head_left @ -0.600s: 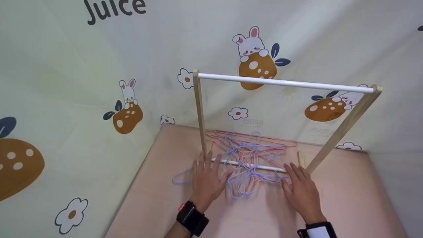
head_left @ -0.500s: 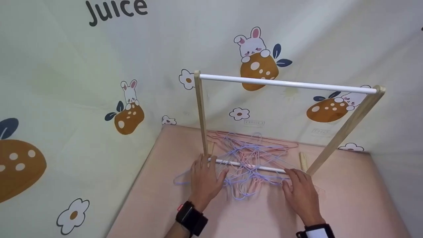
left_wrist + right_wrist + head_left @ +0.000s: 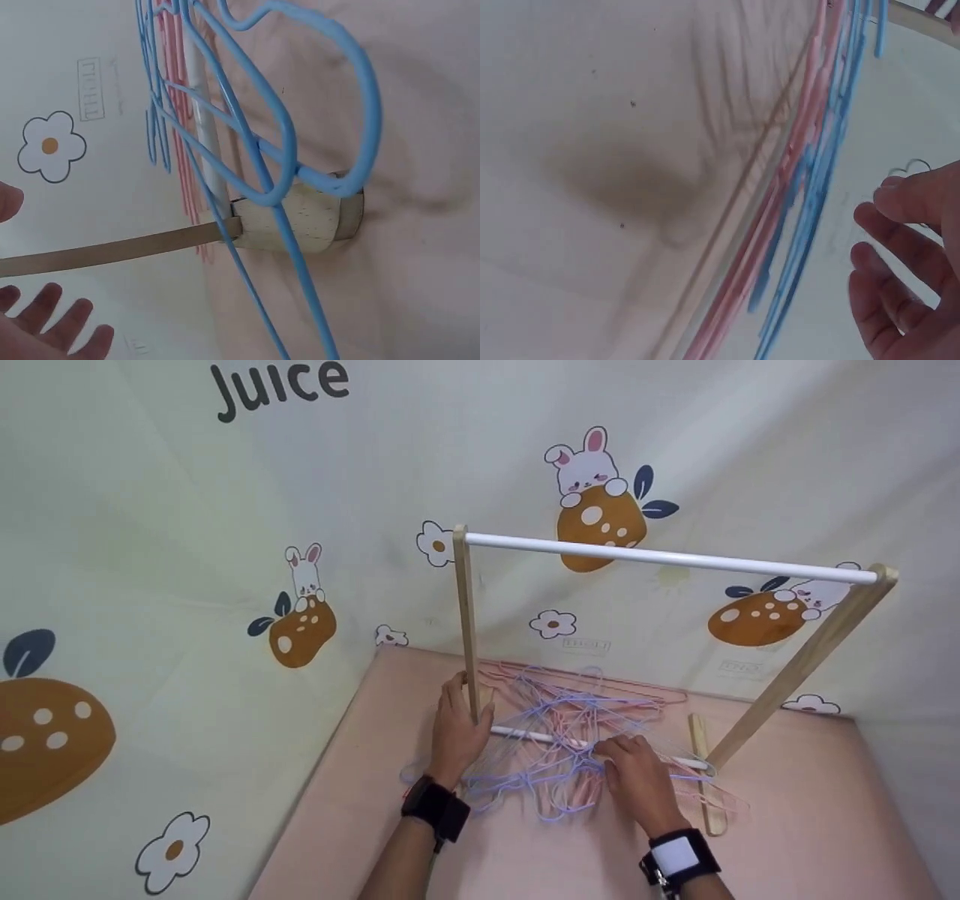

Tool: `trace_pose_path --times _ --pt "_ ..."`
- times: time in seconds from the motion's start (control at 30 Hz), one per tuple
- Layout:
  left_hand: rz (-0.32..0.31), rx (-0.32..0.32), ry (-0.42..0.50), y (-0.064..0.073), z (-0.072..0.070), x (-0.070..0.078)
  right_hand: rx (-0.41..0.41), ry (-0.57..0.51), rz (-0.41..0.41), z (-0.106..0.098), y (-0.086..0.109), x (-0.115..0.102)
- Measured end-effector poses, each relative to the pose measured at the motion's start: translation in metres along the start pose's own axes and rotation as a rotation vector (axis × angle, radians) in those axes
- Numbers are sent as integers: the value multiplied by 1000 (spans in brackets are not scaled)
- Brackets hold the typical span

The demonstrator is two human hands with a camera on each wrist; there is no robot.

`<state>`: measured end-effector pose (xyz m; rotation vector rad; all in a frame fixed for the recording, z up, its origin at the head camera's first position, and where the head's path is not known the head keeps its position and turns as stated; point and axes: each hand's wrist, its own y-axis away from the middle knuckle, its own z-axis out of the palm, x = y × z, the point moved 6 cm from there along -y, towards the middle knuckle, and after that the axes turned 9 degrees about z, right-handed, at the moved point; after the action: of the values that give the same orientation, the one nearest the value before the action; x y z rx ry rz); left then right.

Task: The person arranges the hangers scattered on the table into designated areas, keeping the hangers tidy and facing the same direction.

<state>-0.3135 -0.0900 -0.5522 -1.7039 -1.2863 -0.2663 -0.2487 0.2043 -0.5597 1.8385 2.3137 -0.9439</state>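
Blue and pink clothes hangers [image 3: 555, 705] lie in a tangled heap across the lower white bar [image 3: 525, 733] of a small wooden rack. My left hand [image 3: 457, 731] is at the rack's left post [image 3: 466, 622]. In the left wrist view the post [image 3: 112, 251] passes between the thumb and spread fingers [image 3: 67, 322], with gaps showing. Over the right part of the heap is my right hand [image 3: 641, 784], fingers loosely bent. The right wrist view has nothing between its thumb and fingers [image 3: 889, 289], beside blue hangers [image 3: 810, 202].
An upper white bar [image 3: 667, 556] joins the left post to the right post [image 3: 802, 667]. The right wooden foot [image 3: 709, 795] rests on the pink surface [image 3: 540, 859]. Behind hangs a pale printed cloth [image 3: 375, 472].
My left hand has moved up to the left post from the lower bar's left end. My right hand has shifted left from the bar's right end to over the hangers.
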Motion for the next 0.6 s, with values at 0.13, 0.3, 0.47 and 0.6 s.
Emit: trace_pose_path --times 0.13,0.3,0.47,0.6 --pt "-32 -35 115 -5 15 -12 -49 -5 -35 20 -3 -6" --pt "-91 -73 151 -4 34 -29 -85 -10 -7 38 -1 -8" --pt "-68 -73 124 -2 39 -37 -88 -15 -23 43 0 -9" --pt "-7 -49 133 -3 44 -45 -30 -8 -71 36 -1 -10"
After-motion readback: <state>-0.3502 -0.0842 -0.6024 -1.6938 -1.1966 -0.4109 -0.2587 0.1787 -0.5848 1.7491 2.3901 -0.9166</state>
